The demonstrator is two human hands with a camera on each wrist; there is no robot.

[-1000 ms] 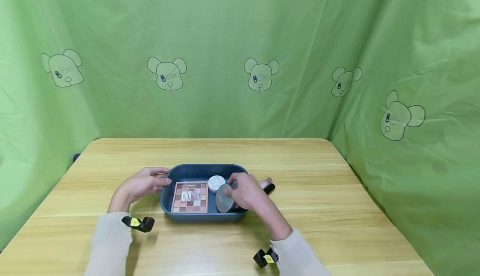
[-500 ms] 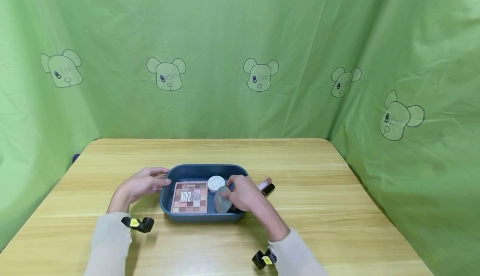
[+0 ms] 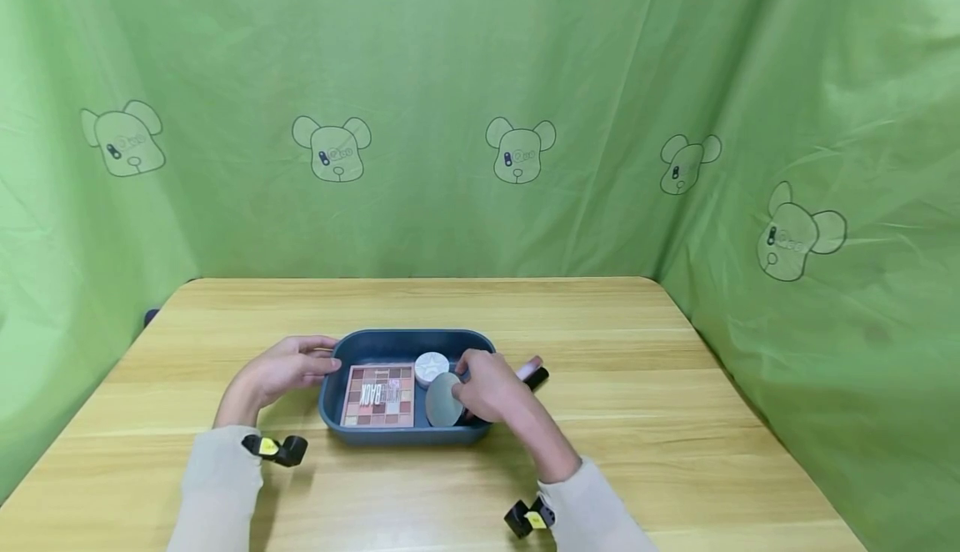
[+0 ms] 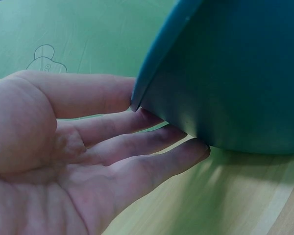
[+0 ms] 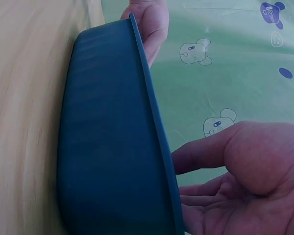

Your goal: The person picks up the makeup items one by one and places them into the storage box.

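A dark blue oval-cornered tray (image 3: pixel 375 435) sits on the table. My left hand (image 3: pixel 288 366) touches its left end; in the left wrist view the thumb meets the rim and the long fingers lie nearly straight against the outer wall. Over the right part of the tray, my right hand (image 3: pixel 487 385) pinches a round silvery disc, like a compact (image 3: pixel 442 402), which stands tilted. Beside it lie a white round tin (image 3: pixel 432 368) with a star on its lid and a flat square eyeshadow palette (image 3: pixel 378 398). The tray wall hides the right fingertips in the right wrist view.
A pink-topped tube (image 3: pixel 530 367) and a black-ended tube (image 3: pixel 537 378) show past the right hand; their other ends are hidden behind it. A wooden table (image 3: pixel 660 419) extends around the tray. Green curtain (image 3: pixel 427 227) hangs behind and at the sides.
The right hand has shifted slightly left and down with the round compact, whose face has turned a little. The left hand stays at the tray's left end.
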